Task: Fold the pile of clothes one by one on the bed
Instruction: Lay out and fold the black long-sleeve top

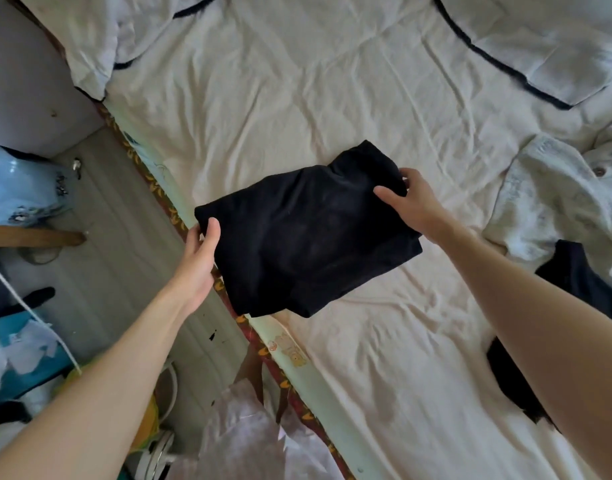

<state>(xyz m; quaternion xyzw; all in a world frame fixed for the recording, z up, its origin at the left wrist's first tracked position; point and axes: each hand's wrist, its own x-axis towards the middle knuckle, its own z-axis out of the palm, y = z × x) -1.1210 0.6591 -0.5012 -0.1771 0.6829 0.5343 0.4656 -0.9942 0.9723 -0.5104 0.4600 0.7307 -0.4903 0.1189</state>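
A folded black garment (308,233) is held just above the bed's near left edge. My left hand (198,258) grips its left edge, thumb on top and fingers hidden beneath. My right hand (406,199) pinches its far right corner between thumb and fingers. The bed (297,98) has a creased cream sheet. At the right lies a crumpled white buttoned shirt (554,199), with another dark garment (581,282) beside and partly under my right forearm.
White pillows with dark piping lie at the far left (100,39) and far right (547,46). Left of the bed is a floor (117,216) with a blue bag (17,181), a wooden leg and clutter. A patterned mattress edge (263,341) runs diagonally.
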